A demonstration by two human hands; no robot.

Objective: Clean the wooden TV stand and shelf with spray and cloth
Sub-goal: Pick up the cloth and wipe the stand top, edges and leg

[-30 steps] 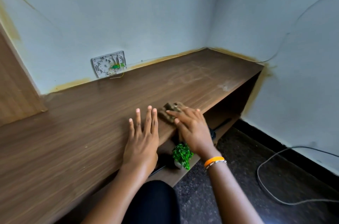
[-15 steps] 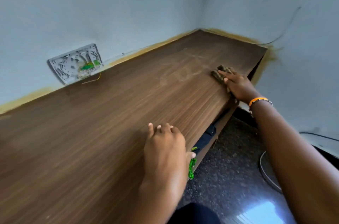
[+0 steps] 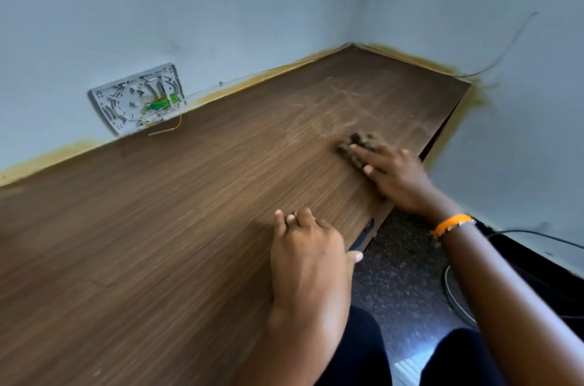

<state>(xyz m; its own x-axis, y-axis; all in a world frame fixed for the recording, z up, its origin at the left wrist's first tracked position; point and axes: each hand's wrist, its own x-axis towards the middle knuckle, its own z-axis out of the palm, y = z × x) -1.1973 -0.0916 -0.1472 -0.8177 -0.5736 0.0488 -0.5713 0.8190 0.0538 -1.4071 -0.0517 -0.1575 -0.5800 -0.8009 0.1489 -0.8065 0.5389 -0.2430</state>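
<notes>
Brown and crumpled, the cloth (image 3: 360, 147) lies on the wooden TV stand top (image 3: 189, 212), toward its far right, close to the front edge. Our right hand (image 3: 398, 177) presses it down with straight fingers laid flat over its near side, not curled round it. Our left hand (image 3: 308, 254) rests on the same top nearer to us, fingers bent loosely with the tips on the wood and the thumb hanging over the front edge, holding nothing.

We see pale dusty smears (image 3: 331, 107) on the wood just beyond and left of the cloth. From there the surface runs bare to the far corner, where it meets two blue-grey walls; a yellowish stain (image 3: 259, 82) follows that joint. To the left and toward us the top also lies open.

On the back wall, touching the top's far edge, sits a grey wall plate (image 3: 137, 98) with green parts and a thin yellow wire (image 3: 167, 129) trailing onto the wood. An orange bracelet (image 3: 452, 224) circles our right wrist. Below the front edge lie dark speckled floor (image 3: 401, 259) and a dark cable (image 3: 537, 232) along the right wall.
</notes>
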